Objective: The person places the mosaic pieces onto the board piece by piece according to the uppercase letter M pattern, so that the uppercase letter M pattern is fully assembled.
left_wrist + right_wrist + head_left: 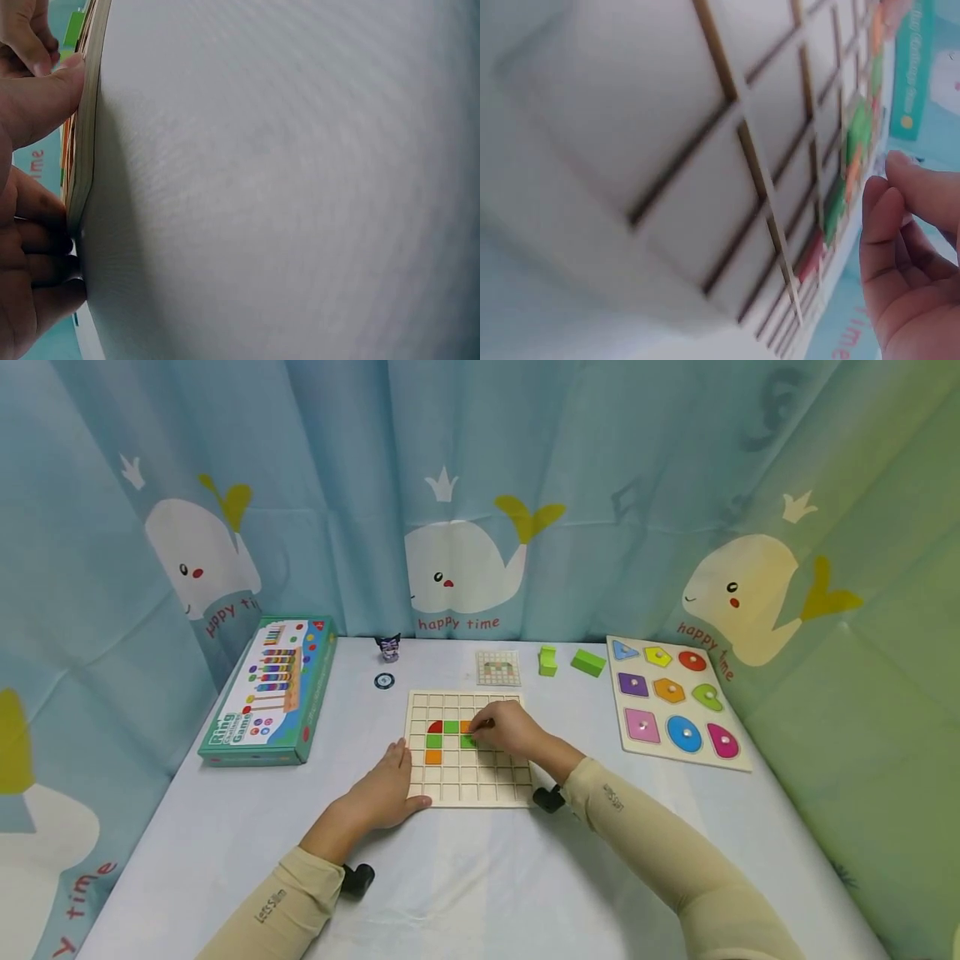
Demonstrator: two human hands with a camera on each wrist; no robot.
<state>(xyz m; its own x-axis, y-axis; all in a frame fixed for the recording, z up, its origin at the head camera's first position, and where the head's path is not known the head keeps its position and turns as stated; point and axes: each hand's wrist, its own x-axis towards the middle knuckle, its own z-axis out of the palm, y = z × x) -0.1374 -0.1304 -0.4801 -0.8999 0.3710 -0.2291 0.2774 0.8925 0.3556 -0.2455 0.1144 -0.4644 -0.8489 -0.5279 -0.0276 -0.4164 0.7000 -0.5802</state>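
A pale wooden grid board (450,789) lies on the table, holding a rounded red tile (435,727) and several green and orange tiles. My left hand (386,785) steadies the board's near left corner, fingers straight along its left side and thumb at the front edge. Over the upper middle of the board, my right hand (510,728) has thumb and forefinger brought together. Its fingertips are close above a green tile (468,742) and an orange tile (465,727). Nothing shows between them in the right wrist view, where another red tile (811,257) appears farther along.
Behind the board lie a small pattern card (498,668) and two green blocks (588,662). A figurine (388,648) and a round disc (384,681) are back left. A ring game box (270,693) stands left, a shape puzzle (675,702) right. A curtain closes the back.
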